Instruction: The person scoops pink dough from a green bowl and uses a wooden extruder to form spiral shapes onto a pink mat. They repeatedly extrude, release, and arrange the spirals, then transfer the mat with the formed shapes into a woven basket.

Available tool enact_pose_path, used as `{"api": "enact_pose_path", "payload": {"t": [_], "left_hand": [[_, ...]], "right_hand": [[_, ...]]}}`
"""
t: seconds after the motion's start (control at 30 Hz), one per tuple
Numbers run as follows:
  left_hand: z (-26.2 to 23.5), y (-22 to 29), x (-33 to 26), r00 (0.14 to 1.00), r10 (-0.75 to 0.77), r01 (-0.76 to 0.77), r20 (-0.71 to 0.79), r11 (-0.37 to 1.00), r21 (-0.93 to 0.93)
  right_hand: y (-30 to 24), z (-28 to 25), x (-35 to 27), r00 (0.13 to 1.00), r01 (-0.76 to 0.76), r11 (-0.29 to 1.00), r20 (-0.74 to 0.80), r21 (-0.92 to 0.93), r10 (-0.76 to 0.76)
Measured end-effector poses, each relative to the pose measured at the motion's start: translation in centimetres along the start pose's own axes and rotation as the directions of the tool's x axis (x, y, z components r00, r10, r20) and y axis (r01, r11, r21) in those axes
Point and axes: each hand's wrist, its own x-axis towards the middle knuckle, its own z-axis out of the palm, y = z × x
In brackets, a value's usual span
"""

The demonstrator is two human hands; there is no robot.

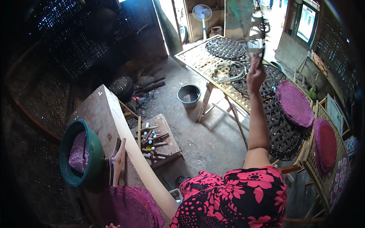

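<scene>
My right arm, in a black sleeve with pink flowers, reaches far out over the rack table. Closed in a fist, my right hand (256, 78) holds up a dark-edged flat lattice thing (257, 38), nearly edge-on and smeared by motion. Below it, round black lattice trays (281, 140) lie on the slatted bamboo rack (192, 57). Purple-pink round sheets (294, 102) rest at the rack's right side. Only fingertips of my left hand (113, 226) show at the bottom edge, by a stack of purple round sheets (131, 207); what they do is hidden.
A green basin (64, 163) of pale purple mash stands on the left bench, beside wooden paddles (118, 161). A low wooden stand (167, 129) carries several handled tools. There is a bucket (189, 95) on the floor, glowing embers (140, 99) behind it, and a fan (202, 13) farther back.
</scene>
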Motion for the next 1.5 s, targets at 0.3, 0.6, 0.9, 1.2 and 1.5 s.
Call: {"api": "enact_pose_path", "payload": {"t": [0.3,0.6,0.9,1.2,1.5], "left_hand": [[10.2,7.7,0.5,0.717,-0.016,0.684,0.696,0.203,-0.700],[12.4,4.8,-0.6,0.749,-0.296,0.630,0.592,0.045,-0.775],[8.4,3.9,-2.0,0.823,-0.361,0.505,0.438,0.114,-0.855],[4.5,2.1,-3.0,0.906,-0.279,0.423,0.319,0.567,-0.707],[0.9,-4.8,-1.0,0.876,-0.433,0.451,0.213,0.577,-0.682]], "right_hand": [[-18.8,0.0,-12.9,0.437,0.494,0.486,0.277,0.721,-0.856],[-21.7,4.1,-21.4,0.355,0.314,0.618,0.514,0.721,-0.781],[-28.5,7.0,-27.1,-0.511,-0.857,0.306,0.597,-0.415,-0.619],[-17.7,15.0,-25.1,0.024,-0.969,-0.248,0.980,-0.026,-0.197],[11.9,13.8,-11.4,0.484,-0.705,0.131,0.338,0.697,0.807]]}}
